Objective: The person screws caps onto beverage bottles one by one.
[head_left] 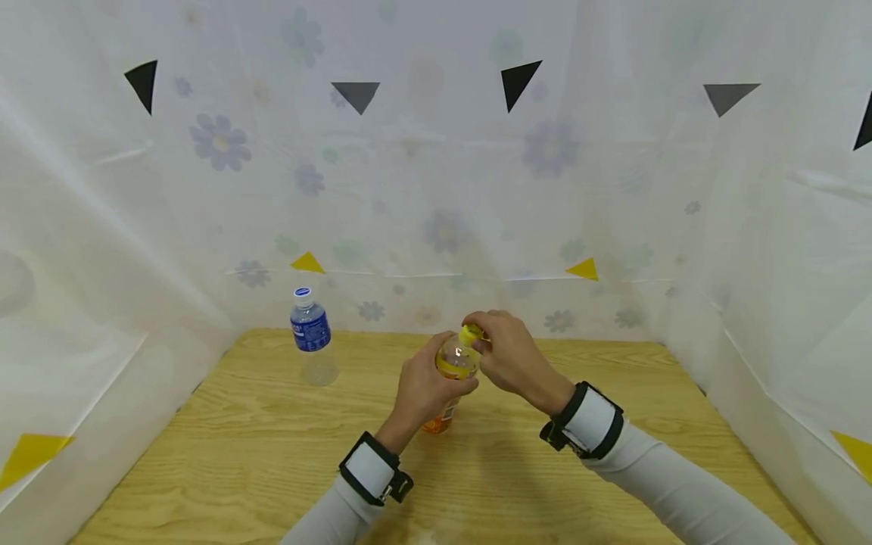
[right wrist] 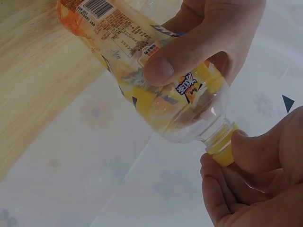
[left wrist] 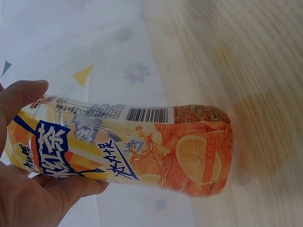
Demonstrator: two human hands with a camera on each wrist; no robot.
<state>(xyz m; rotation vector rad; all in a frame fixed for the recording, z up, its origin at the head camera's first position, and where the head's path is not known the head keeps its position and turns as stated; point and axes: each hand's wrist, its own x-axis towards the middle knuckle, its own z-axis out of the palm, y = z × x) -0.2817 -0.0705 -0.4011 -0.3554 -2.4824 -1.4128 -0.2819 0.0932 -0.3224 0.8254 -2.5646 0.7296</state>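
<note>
My left hand [head_left: 428,386] grips a clear plastic drink bottle [left wrist: 142,151] around its upper body. The bottle wears a yellow and orange label with lemon slices and a barcode; no drink shows inside. It leans slightly, its neck toward the right. At the top, my right hand [head_left: 511,354] pinches the yellow cap [right wrist: 222,146] between thumb and fingers. The cap sits at the bottle's mouth, and part of it is hidden by the fingers. Whether the bottle's base touches the table I cannot tell.
A second clear bottle [head_left: 320,369] with a blue label and white cap stands upright at the back left of the wooden table [head_left: 238,454]. White flower-patterned sheeting [head_left: 436,189] with triangle markers encloses the table at the back and sides.
</note>
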